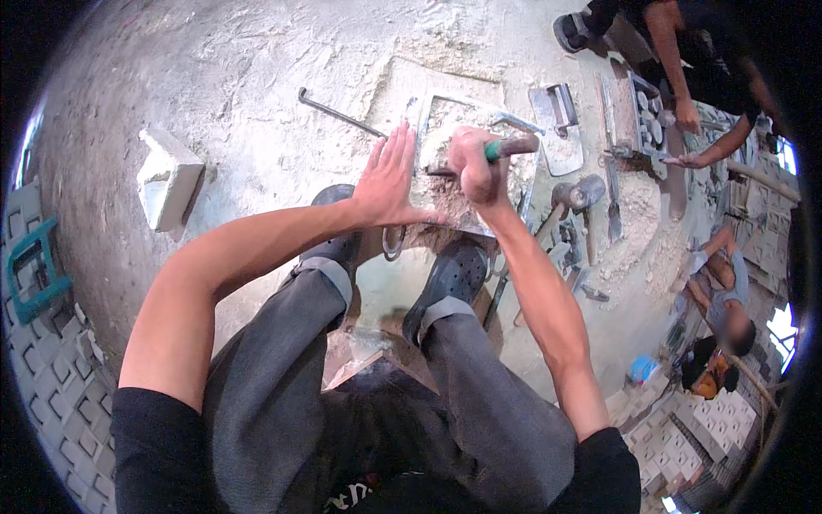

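Note:
On the powdery floor between my feet is a flat metal frame (414, 137) holding crumbly grey-white powder (454, 199). My left hand (387, 182) lies open along its left side, fingers stretched away from me and thumb across the near edge. My right hand (477, 167) is wrapped round a hand tool (512, 146) with a brown handle and a green band. A dark part sticks out on the hand's left, over the powder; the tool's kind is unclear. A thin metal rod with a bent end (330, 109) lies beyond my left hand.
A steel float (561, 128), a mallet (580, 195) and a dark tool (615, 221) lie to the right. A whitish block (169, 184) stands left. Two people are at the right, one reaching over a metal box (640, 107). Stacked patterned blocks (60, 385) line the left.

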Motion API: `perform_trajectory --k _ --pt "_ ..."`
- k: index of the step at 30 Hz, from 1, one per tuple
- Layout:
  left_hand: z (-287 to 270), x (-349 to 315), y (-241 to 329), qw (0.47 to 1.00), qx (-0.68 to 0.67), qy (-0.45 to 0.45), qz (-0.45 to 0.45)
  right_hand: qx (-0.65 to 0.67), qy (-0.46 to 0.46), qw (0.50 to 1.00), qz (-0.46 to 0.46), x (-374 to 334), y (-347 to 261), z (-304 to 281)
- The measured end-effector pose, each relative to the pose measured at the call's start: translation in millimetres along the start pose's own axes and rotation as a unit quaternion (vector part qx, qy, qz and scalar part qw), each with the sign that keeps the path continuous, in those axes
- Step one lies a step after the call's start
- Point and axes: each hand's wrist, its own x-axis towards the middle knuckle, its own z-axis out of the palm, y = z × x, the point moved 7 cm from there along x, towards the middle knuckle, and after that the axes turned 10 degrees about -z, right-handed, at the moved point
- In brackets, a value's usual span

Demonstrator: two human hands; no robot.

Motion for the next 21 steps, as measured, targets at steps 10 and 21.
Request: perform_trajectory --k 10,21 --pt "3 0 1 1.000 -0.025 -0.004 0.005 -0.013 -0.036 0.999 -0.036 9 -2 1" --pt "-7 30 5 1.000 0.000 -0.003 -0.007 0.071 0.001 0.995 -0.070 7 -7 -24"
